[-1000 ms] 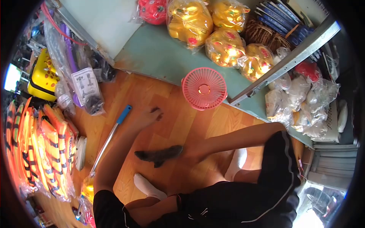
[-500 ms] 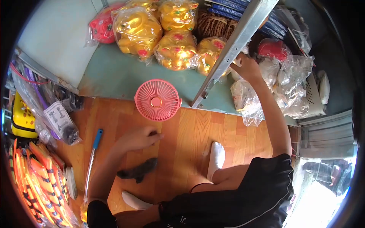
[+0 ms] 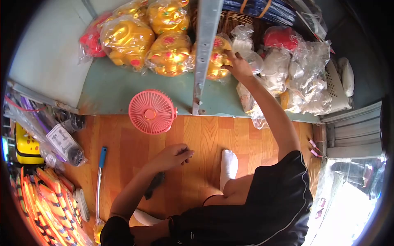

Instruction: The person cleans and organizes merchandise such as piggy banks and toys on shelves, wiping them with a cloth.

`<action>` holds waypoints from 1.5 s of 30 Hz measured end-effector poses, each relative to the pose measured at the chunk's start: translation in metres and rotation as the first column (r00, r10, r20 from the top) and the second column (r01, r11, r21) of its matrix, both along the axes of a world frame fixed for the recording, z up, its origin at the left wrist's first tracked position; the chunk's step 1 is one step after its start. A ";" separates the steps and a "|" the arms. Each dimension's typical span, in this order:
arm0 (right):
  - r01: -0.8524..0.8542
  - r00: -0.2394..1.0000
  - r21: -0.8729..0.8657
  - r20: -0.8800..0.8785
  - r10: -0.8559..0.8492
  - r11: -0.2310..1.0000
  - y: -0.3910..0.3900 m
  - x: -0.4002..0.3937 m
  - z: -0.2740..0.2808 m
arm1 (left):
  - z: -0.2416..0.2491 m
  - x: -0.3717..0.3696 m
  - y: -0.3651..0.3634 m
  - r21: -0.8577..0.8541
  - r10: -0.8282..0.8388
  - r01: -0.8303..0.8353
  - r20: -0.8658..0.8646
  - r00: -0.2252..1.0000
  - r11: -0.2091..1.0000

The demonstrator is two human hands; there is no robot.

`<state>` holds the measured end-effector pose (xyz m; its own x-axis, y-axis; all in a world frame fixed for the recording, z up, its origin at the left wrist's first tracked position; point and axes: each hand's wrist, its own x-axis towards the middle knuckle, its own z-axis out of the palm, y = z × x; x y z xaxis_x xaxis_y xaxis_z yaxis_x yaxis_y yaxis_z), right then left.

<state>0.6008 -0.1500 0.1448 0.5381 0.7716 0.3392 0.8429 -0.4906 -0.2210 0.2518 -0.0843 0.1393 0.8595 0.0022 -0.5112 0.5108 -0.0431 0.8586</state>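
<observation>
My right hand (image 3: 241, 67) reaches over the shelf with its fingers apart. Its fingertips are right at a gold pig-like figure (image 3: 216, 61) in clear plastic wrap, partly hidden by the metal post (image 3: 202, 53). Beside the hand are a white wrapped item (image 3: 243, 39) and a round clear plastic piece (image 3: 253, 62). Below it lie several white bagged items (image 3: 276, 69). Over the wooden floor hangs my left hand (image 3: 174, 157), fingers loosely curled and nothing showing in them. Nearest to it is a pink round fan (image 3: 151, 112) at the shelf's front edge.
More gold wrapped figures (image 3: 128, 40) and a red one (image 3: 92, 43) stand left of the post. Blue bundles (image 3: 262, 10) lie at the back. A blue-handled pole (image 3: 101, 172), orange striped packs (image 3: 49, 201) and a yellow case (image 3: 28, 143) line the left side.
My right hand has turned toward the gold figure, its fingers now spread. My left hand has come slightly right and lower. The view has shifted, so the post and fan appear farther left.
</observation>
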 end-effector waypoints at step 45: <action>-0.512 0.858 0.191 0.071 0.508 0.838 -0.168 -0.062 0.006 | -0.124 0.137 -0.064 -0.913 0.458 -0.347 -0.220 0.861 0.215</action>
